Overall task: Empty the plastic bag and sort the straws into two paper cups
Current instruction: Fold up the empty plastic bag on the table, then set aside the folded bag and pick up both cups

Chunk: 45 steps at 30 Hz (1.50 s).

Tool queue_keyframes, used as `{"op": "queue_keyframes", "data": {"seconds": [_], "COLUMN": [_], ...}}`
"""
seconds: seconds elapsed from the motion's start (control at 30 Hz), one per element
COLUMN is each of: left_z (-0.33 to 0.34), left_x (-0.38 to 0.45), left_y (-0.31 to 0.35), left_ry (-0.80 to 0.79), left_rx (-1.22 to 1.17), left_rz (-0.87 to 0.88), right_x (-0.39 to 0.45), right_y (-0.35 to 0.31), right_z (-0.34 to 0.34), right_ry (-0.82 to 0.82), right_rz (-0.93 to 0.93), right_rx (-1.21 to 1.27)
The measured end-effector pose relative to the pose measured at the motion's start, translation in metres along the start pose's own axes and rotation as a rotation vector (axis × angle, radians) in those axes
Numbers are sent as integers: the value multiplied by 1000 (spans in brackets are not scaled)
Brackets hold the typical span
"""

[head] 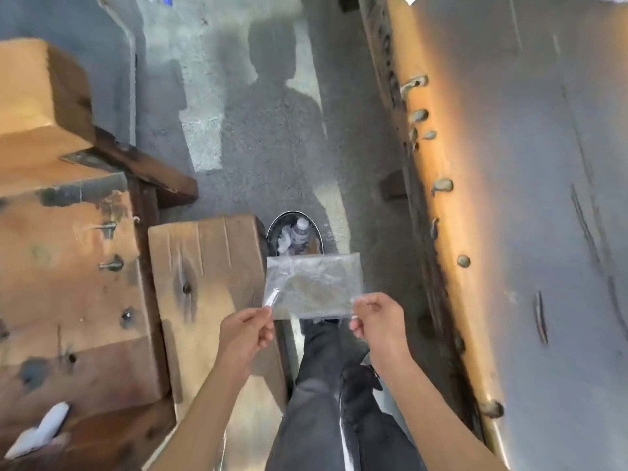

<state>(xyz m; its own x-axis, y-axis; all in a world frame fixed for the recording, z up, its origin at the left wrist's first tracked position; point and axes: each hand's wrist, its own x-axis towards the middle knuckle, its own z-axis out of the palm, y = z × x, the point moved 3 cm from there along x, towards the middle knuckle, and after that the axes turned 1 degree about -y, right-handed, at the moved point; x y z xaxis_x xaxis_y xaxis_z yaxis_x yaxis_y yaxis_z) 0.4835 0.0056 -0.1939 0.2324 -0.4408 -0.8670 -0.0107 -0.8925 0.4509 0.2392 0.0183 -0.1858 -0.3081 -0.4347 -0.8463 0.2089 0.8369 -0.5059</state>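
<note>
My left hand (249,331) and right hand (375,319) each pinched a near corner of the plastic bag (312,287), held flat over the waste bin (295,232). I judged it might slip or drift past the rim.

Both forearms were bare, with no sleeve, watch or ring to be seen on the left hand (245,331) or the right hand (377,321). The person wore dark grey trousers (316,402) with a thin white stripe (344,433) down one leg.
</note>
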Motion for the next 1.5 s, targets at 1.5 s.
{"op": "queue_keyframes", "data": {"seconds": [1.5], "left_z": [121], "left_x": [-39], "left_y": [218], "left_ry": [91], "left_rx": [439], "left_rz": [1031], "right_x": [-35], "right_y": [-176], "right_z": [-31], "right_ry": [132], "right_rz": [-741], "right_rx": [-42]}}
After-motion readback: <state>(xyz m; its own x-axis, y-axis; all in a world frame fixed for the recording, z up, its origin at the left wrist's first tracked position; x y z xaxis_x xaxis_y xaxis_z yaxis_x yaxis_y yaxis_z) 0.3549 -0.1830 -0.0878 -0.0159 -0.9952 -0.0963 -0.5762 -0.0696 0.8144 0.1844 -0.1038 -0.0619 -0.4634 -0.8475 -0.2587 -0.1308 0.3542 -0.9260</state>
